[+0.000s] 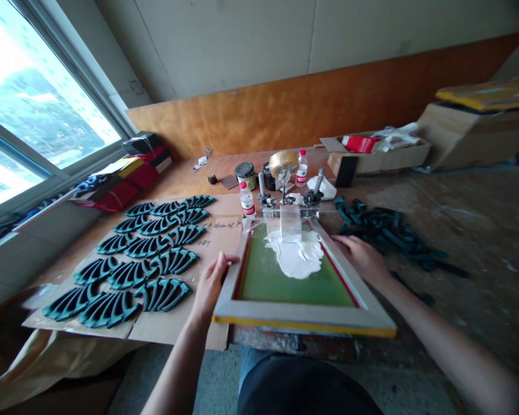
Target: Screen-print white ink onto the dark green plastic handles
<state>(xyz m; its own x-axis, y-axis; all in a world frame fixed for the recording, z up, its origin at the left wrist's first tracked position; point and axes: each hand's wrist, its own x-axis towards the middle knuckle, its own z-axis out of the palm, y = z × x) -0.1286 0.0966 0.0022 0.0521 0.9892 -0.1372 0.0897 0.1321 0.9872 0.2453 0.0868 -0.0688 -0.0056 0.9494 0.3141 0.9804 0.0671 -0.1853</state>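
The left hand [214, 282] grasps the side of a rectangular screen frame [307, 318], thumb on its smooth grey rim. The right hand [363, 259] has straightened fingers against the opposite rim; whether they close on it I cannot tell. The frame lies at the near side of the scuffed brown surface [480, 219], a metal fixture [300, 212] at its far end. Thick, ragged-edged white paste [298, 262] spreads across its green mesh [259, 282]. Leftward, ribbed, fan-shaped dark green pieces [175, 264] lie in rows on flat cardboard [155, 329]; rightward, dark strips [389, 227] form a tangled heap.
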